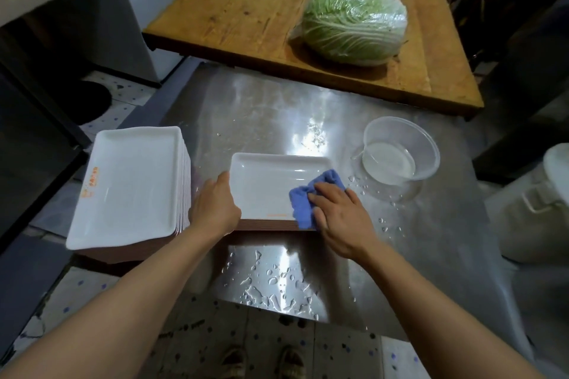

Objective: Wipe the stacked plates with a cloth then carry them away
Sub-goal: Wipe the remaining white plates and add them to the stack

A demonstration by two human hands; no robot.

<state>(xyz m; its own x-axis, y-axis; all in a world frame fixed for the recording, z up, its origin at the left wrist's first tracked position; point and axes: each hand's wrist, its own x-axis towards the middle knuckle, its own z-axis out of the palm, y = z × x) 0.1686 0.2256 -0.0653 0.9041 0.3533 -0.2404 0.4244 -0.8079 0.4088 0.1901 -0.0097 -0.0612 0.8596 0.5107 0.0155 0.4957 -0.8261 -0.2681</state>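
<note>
Steel table [308, 108] fills centre, wet. Tall plate stack [129, 184] at left edge. Low plate stack [271, 184] at centre. Left hand [215, 206] grips its left rim. Right hand [338, 212] presses blue cloth [303, 203] onto top plate, fingers spread flat.

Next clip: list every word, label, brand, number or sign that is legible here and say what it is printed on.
Nothing can be read as text.
Orange print on the near left rim of the top plate of the tall stack: too blurred to read.
Small orange mark on the near rim of the plate being wiped: too small to read.
The blue cloth, clear bowl and wrapped cabbage show no lettering.
</note>
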